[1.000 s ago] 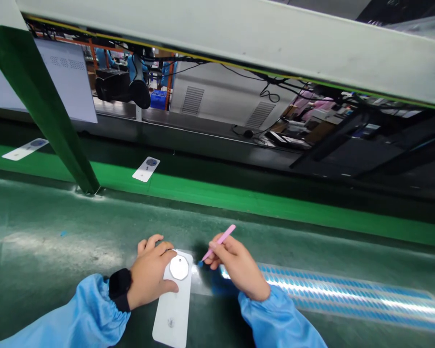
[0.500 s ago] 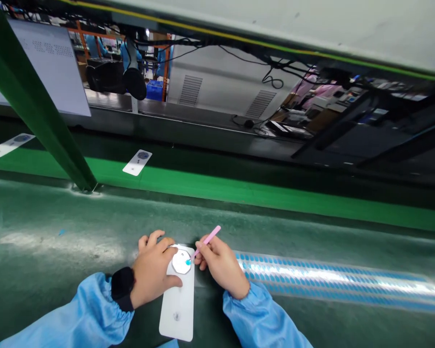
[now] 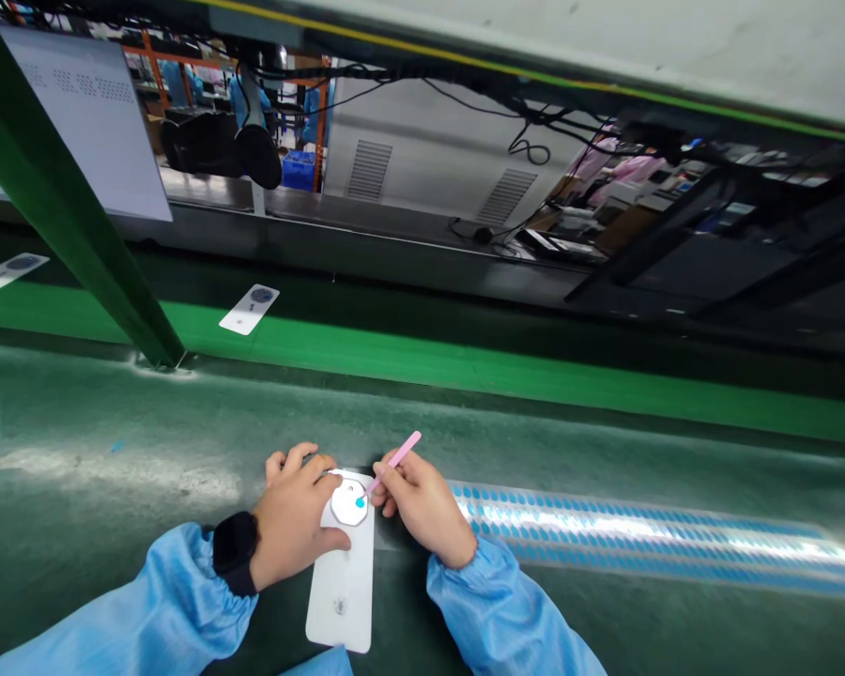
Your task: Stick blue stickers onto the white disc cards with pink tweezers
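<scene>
A white rounded panel [image 3: 339,601] lies on the green bench below my hands. Near its top is a white octagonal part [image 3: 348,502] with a small blue dot [image 3: 360,503] on it. My left hand [image 3: 297,518] rests over the panel's upper left edge, fingers spread, thumb on the panel. Between the thumb and fingers of my right hand [image 3: 422,502] is a pink stick-like tool [image 3: 403,451], its tip at the blue dot.
A clear sheet with rows of blue dots [image 3: 640,535] lies to the right. Behind, a green belt [image 3: 465,371] carries another white panel [image 3: 249,310] and one farther left. A slanted green post [image 3: 91,207] stands at left. Cables hang above.
My right hand and the pink tool have shifted slightly left, the tip now at the blue dot. On the belt, the white panels have moved a little to the left.
</scene>
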`<state>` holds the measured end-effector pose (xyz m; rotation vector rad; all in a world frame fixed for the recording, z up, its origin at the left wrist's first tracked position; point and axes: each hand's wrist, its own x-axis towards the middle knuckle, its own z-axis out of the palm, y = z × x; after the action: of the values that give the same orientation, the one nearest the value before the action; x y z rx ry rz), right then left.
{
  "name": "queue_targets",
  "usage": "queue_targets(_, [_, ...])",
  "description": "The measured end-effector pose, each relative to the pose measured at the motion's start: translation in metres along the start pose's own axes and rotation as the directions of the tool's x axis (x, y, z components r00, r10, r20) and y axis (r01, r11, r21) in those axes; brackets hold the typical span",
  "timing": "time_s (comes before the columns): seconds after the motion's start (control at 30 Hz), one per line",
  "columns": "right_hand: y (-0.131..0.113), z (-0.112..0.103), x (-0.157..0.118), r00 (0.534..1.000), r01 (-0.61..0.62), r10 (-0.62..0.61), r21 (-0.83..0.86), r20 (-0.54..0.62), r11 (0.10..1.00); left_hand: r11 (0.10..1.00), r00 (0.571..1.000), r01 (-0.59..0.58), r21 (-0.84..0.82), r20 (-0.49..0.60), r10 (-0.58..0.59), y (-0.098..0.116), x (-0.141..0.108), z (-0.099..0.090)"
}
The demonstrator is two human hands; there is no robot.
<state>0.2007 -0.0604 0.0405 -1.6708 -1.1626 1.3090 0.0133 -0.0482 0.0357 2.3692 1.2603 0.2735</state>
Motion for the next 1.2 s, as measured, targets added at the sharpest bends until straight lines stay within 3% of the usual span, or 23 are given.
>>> queue_targets(0.8, [-0.0026,0.001,-0.0022,1.0,-0.007,0.007,-0.015,-0.025,1.0,1.0,0.998,-0.018,0.002,-0.056,0.018,-0.0011,-0.0003,0.0032])
queue_targets(1.2, [-0.0015,0.0022,-0.0033,0.999,0.039,-0.041,-0.069,-0.022,0.997,1.0,1.0,-0.002,0.007,-0.026,0.002,-0.0003,-0.0002,0.0017])
